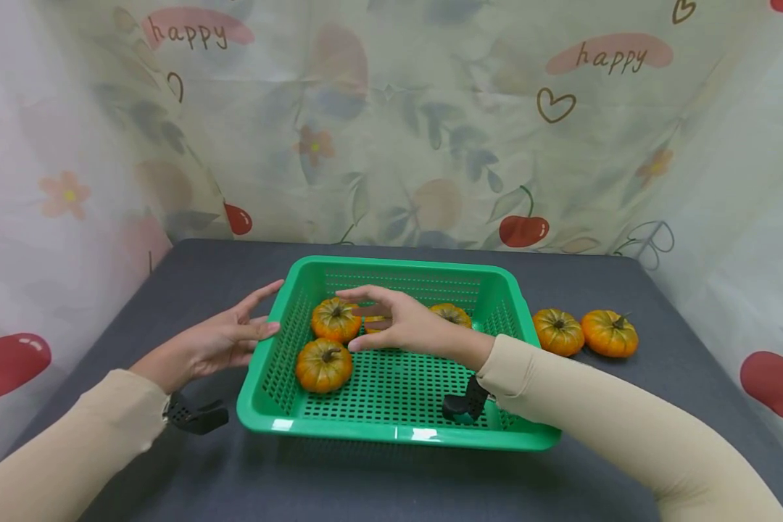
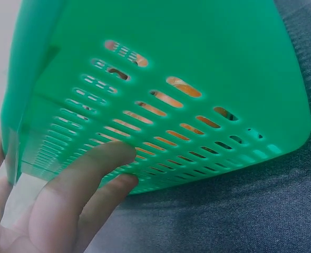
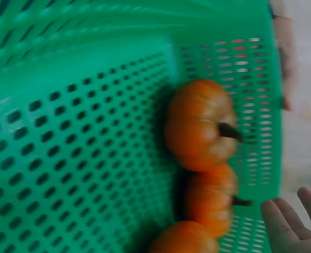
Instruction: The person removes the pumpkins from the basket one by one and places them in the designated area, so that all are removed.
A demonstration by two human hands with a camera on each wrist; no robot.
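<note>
A green plastic basket (image 1: 398, 433) with slotted walls stands on the dark table. My left hand (image 1: 225, 341) is at its left side; in the left wrist view two fingertips (image 2: 126, 153) touch the outer wall. Over the basket hovers my right hand (image 1: 404, 322), fingers spread and holding nothing. Close to its fingertips are two small orange pumpkins, a rear one (image 1: 329, 322) and a front one (image 1: 324, 367). The right hand partly hides another pumpkin (image 1: 373, 326) and the lower part of a pumpkin (image 1: 450, 313) farther right.
Two more pumpkins, one nearer (image 1: 558, 333) and one farther right (image 1: 610, 335), sit side by side on the table (image 1: 391, 486) right of the basket. A printed cloth (image 1: 391, 130) hangs behind the table and along both sides.
</note>
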